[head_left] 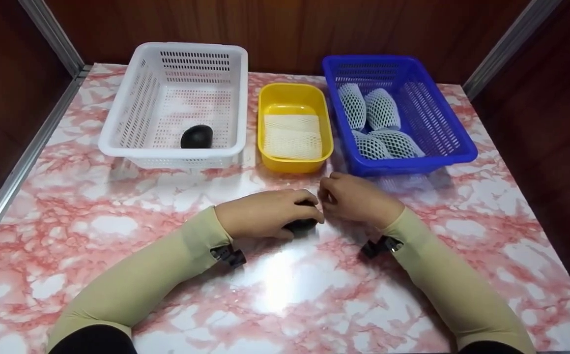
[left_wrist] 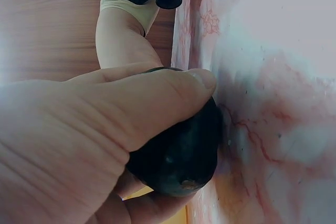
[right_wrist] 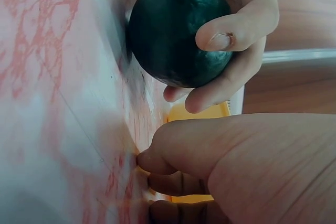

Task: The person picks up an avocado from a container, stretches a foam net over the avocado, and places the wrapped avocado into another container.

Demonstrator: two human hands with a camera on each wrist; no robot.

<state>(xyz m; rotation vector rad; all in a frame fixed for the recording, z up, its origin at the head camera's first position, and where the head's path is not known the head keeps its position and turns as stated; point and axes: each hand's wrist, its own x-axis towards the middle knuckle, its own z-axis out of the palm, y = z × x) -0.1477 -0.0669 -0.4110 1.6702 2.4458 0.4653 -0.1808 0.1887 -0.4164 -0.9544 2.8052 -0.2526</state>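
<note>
In the head view my left hand grips a dark green avocado close over the table, fingers over its top and thumb along the near side. The left wrist view shows the avocado with its stem scar facing down the frame. Beside it, my right hand has loosely curled fingers, with fingertips right at the tabletop. Nothing shows in that hand in the right wrist view, where its thumb lies below the held avocado.
At the back left a white basket contains one dark avocado. A yellow bin in the middle bears flat white foam nets. To the right, a blue basket holds several net-wrapped pieces. Wooden panels wall the marbled table.
</note>
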